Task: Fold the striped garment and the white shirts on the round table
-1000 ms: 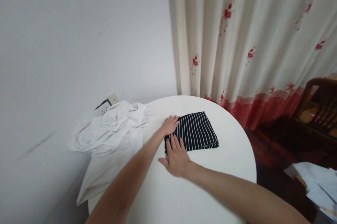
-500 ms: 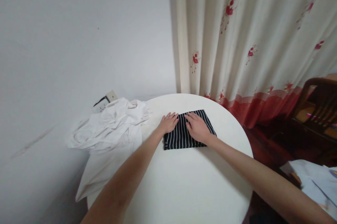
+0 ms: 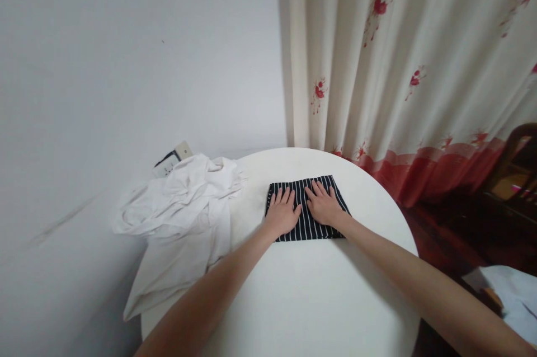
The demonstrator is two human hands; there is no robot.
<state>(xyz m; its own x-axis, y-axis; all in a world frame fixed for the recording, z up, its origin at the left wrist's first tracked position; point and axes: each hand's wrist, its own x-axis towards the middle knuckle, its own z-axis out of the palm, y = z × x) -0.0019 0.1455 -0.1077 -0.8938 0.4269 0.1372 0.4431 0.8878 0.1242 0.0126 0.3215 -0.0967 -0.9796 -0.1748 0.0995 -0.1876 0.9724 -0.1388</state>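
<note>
A black cloth with white stripes (image 3: 300, 229), folded into a flat rectangle, lies on the round white table (image 3: 319, 295). My left hand (image 3: 282, 214) rests flat on its left half, fingers spread and pointing away from me. On the right half lies my right hand (image 3: 324, 206), palm down with its fingers apart. Neither hand grips the fabric; both touch it from above. Parts of the cloth are hidden beneath the palms.
Crumpled white fabric (image 3: 184, 195) covers the table's left side and hangs over the edge. Behind it, a wall socket (image 3: 166, 164) shows on the wall. A flowered curtain (image 3: 348, 66) hangs at the back. To the right are a wooden chair (image 3: 520, 161) and white items (image 3: 518, 292).
My left hand has moved from the cloth's upper left edge onto its left half, nearer to me. My right hand stays on the right half. The view has shifted slightly.
</note>
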